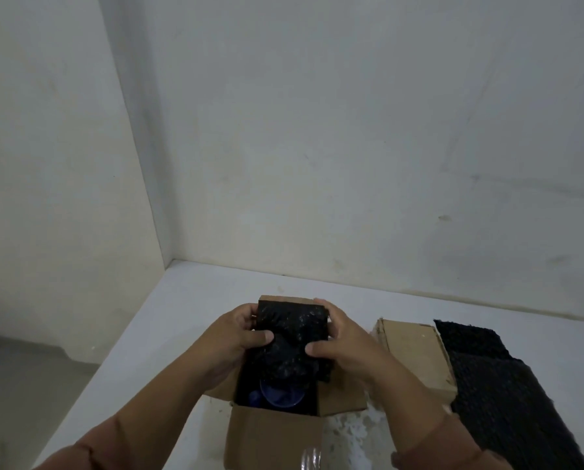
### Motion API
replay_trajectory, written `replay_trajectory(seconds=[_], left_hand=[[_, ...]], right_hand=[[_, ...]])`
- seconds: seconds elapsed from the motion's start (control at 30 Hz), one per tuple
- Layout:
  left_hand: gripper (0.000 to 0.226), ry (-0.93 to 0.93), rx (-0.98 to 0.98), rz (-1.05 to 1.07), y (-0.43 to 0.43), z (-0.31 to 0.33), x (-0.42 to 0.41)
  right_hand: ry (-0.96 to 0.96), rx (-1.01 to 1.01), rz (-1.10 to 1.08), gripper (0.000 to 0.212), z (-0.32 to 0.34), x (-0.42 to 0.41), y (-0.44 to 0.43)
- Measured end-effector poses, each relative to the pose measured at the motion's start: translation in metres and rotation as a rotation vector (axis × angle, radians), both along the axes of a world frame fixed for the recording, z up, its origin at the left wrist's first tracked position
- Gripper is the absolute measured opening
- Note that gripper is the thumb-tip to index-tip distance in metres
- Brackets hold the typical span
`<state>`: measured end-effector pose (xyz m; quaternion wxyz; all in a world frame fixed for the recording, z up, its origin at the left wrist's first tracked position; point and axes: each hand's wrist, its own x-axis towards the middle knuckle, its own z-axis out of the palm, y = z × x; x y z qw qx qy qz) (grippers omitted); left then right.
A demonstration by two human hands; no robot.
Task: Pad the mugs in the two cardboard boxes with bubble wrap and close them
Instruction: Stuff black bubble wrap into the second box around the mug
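- Head view: the left hand [239,337] and right hand [338,340] grip a folded wad of black bubble wrap [290,334] from either side. The fingers [246,313] are curled round its edges and the thumbs press on top, over the open cardboard box [273,435] on the worktop [168,334].
- A blue mug [282,396] sits low in that box, partly under the wad.
- Pushed in crooked, the wad could bunch to one side and leave the mug bare against the cardboard wall.
- Too thick a wad would likely spring back and stop the flaps lying flat.
- The second box [416,354] and a spare sheet of bubble wrap [507,385] lie to the right. I cannot tell whether that box is padded, so it could get skipped.
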<state>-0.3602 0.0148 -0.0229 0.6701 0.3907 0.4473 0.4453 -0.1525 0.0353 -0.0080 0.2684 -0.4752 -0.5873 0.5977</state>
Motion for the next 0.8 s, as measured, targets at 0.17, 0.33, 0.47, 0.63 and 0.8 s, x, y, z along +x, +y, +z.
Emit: replay_trajectory(seconds=[0.17, 0.33, 0.47, 0.63, 0.8], left_hand=[[0.029, 0.066, 0.006, 0.042, -0.006, -0.006, -0.004], [0.029, 0.071, -0.027, -0.208, -0.009, -0.006, -0.015], [0.027, 0.474, 0.05, -0.334, -0.006, -0.019, -0.012], [0.046, 1.077, 0.257, -0.422, -0.004, -0.018, 0.0], [0.021, 1.185, 0.281, -0.669, -0.003, -0.016, -0.002]], right_hand=[[0.045, -0.053, -0.12, 0.042, -0.001, -0.006, -0.005], [0.041, -0.138, -0.131, 0.024, -0.009, 0.0, -0.004], [-0.334, 0.038, 0.123, 0.013, -0.015, 0.005, -0.006], [-0.648, 0.279, 0.276, 0.046, -0.018, -0.008, -0.013], [-0.79, 0.36, 0.463, 0.026, -0.023, -0.009, -0.019]])
